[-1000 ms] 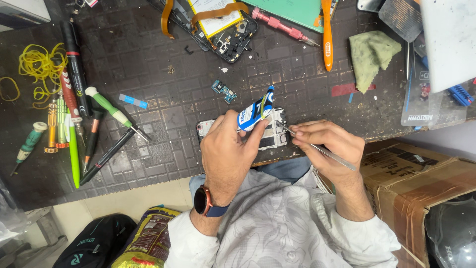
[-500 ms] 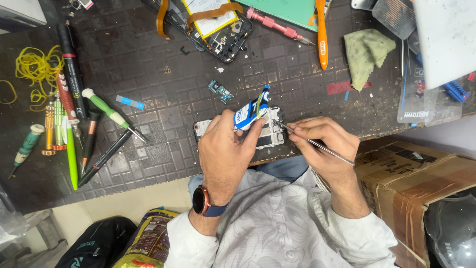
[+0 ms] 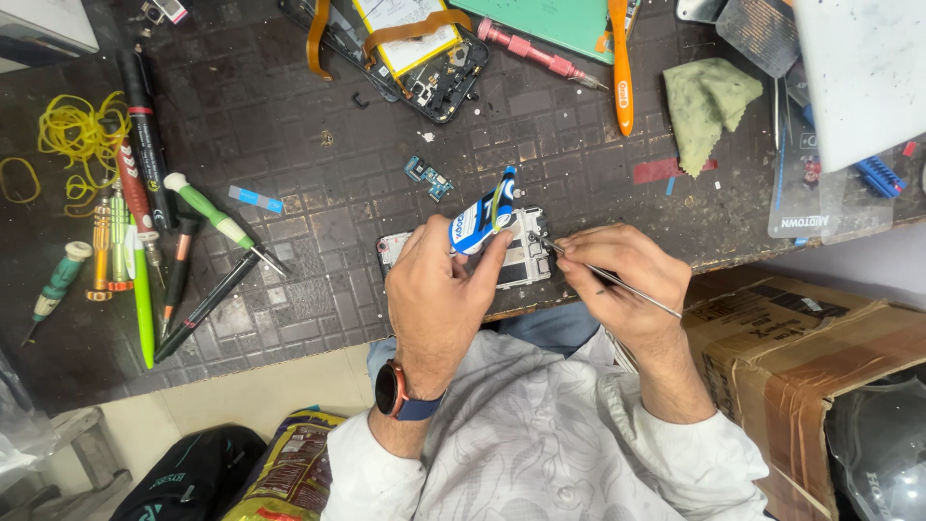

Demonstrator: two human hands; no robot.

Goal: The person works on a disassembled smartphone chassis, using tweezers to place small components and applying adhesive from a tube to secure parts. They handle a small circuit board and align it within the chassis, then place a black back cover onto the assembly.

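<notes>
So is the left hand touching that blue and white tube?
Touching. The head view shows the left hand gripping the blue and white tube, thumb and fingers wrapped around its lower end, above the opened phone.

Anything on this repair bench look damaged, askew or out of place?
Nothing looks spilled or broken by accident. The opened phone at the top lies with its orange flex cables splayed loose, and a small circuit board sits alone on the mat. The left hand steadies a second opened phone; the right hand holds tweezers.
</notes>
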